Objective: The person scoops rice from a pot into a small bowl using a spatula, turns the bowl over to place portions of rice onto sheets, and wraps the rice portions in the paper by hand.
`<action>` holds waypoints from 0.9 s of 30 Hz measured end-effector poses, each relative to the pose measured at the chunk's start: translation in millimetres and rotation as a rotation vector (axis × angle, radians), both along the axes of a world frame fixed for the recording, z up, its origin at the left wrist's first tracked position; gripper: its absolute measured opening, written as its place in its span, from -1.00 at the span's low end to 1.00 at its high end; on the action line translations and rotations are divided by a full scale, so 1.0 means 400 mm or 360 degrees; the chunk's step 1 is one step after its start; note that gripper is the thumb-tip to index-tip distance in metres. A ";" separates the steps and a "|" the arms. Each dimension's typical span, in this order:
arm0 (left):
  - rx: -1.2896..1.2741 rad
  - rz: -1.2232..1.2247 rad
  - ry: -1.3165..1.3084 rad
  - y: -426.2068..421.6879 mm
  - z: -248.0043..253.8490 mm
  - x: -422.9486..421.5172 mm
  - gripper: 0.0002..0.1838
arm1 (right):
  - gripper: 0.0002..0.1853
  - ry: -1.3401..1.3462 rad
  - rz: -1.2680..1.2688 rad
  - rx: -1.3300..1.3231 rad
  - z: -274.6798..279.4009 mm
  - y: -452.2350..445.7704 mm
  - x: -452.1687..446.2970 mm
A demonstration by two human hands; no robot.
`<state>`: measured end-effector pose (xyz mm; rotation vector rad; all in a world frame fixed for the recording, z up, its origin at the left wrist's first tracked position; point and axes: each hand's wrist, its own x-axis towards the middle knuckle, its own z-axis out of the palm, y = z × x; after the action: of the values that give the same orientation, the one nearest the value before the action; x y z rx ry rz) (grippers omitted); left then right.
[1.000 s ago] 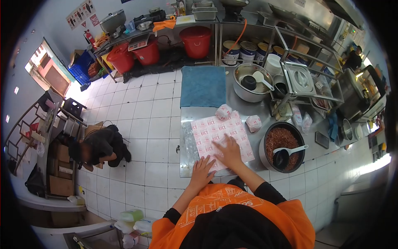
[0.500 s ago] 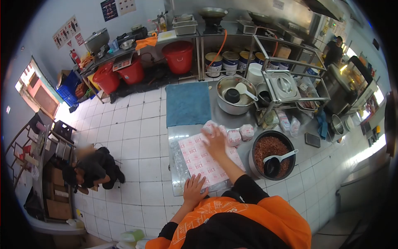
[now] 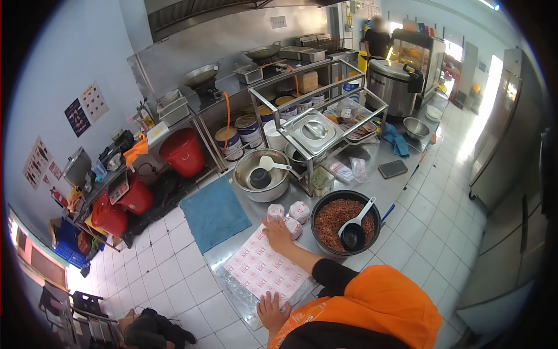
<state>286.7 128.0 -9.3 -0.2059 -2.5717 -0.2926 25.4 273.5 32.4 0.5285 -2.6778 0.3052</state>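
A stack or sheet of white wrapping paper with red print (image 3: 268,264) lies on the metal table in front of me. My left hand (image 3: 273,312) rests on its near edge, fingers spread. At the far edge of the paper is my right hand (image 3: 277,235), fingers stretched out and apart, close beside several round bundles wrapped in the same paper (image 3: 299,212). To the right stands a dark pot of reddish-brown rice (image 3: 336,218). In that pot lies a black ladle with a white handle (image 3: 352,237).
Behind the bundles stands a large metal bowl (image 3: 243,181) with a white paddle and black cup. A metal rack with a lidded steel pan (image 3: 314,131) rises beside it. A blue mat (image 3: 215,214) covers the left end. One person crouches at lower left; another (image 3: 376,42) stands far back.
My view has swung to the right. The right hand has moved from above the paper to its far edge by the wrapped bundles. My left hand stays on the near edge.
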 end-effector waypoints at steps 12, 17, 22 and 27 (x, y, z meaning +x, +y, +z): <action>0.0033 -0.0004 -0.0012 0.003 -0.004 -0.003 -0.48 | -0.46 -0.0161 -0.0070 -0.0242 0.003 0.072 0.059; 0.0054 -0.0019 -0.0017 -0.002 -0.006 -0.001 -0.48 | -0.39 -0.0306 0.0247 -0.0145 -0.020 0.021 0.183; 0.0064 -0.0013 -0.0025 0.003 0.005 -0.002 -0.50 | -0.37 -0.0466 0.0403 -0.0023 -0.014 0.031 0.260; 0.0150 -0.0063 -0.0037 0.004 0.039 0.006 -0.46 | -0.37 -0.0443 0.0406 -0.0042 -0.019 0.030 0.285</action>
<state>289.2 129.7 6.4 -0.2196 -2.5716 -0.4324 139.3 285.4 25.0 0.8804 -2.8663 0.5196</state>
